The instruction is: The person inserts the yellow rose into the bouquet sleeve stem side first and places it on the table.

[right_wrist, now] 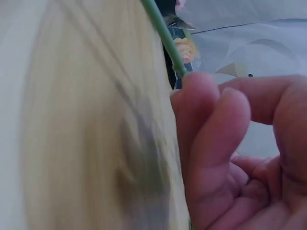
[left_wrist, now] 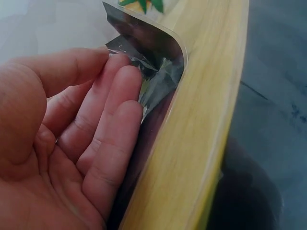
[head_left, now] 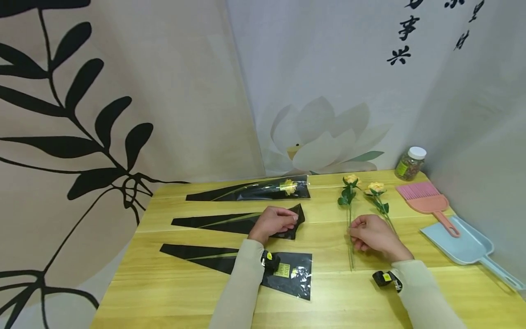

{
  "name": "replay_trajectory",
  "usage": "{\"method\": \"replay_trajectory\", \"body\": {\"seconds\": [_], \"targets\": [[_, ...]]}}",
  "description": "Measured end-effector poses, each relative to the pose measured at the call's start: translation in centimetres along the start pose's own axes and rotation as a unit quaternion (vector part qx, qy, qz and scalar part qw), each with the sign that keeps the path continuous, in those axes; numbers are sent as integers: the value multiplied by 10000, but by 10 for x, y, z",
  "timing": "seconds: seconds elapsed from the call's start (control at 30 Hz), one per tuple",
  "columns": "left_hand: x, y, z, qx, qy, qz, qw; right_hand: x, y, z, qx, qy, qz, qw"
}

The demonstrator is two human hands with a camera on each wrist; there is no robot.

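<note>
My left hand pinches the wide end of the middle black flower sleeve, whose mouth is lifted and bent. In the left wrist view, thumb and forefinger hold the film's edge, and the clear plastic gapes beside the fingers. With thumb and fingers, my right hand pinches the stem of a yellow artificial rose, its bloom pointing to the back of the table. The green stem also shows in the right wrist view. Just right of it lies a second yellow rose, partly behind the hand.
At the back, one sleeve contains a yellow rose. Another sleeve lies in front, partly under my left forearm. On the right are a lidded jar, a pink brush and a blue dustpan. Curtains enclose the wooden table.
</note>
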State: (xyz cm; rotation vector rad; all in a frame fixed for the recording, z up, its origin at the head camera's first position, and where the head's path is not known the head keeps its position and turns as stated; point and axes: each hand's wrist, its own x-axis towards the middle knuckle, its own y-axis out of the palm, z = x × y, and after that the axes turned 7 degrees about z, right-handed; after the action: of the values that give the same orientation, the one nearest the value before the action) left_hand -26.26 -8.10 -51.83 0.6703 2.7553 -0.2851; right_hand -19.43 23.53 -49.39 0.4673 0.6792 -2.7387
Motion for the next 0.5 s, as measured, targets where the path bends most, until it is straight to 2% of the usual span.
{"method": "replay_trajectory", "body": {"seconds": [0.23, 0.5], "targets": [[0, -1, 1, 24, -4, 5, 10000, 14, 9, 16, 663, -273, -96, 9974], [0, 0, 0, 2, 18, 33, 10000, 28, 19, 41, 837, -655, -299, 9939]]}}
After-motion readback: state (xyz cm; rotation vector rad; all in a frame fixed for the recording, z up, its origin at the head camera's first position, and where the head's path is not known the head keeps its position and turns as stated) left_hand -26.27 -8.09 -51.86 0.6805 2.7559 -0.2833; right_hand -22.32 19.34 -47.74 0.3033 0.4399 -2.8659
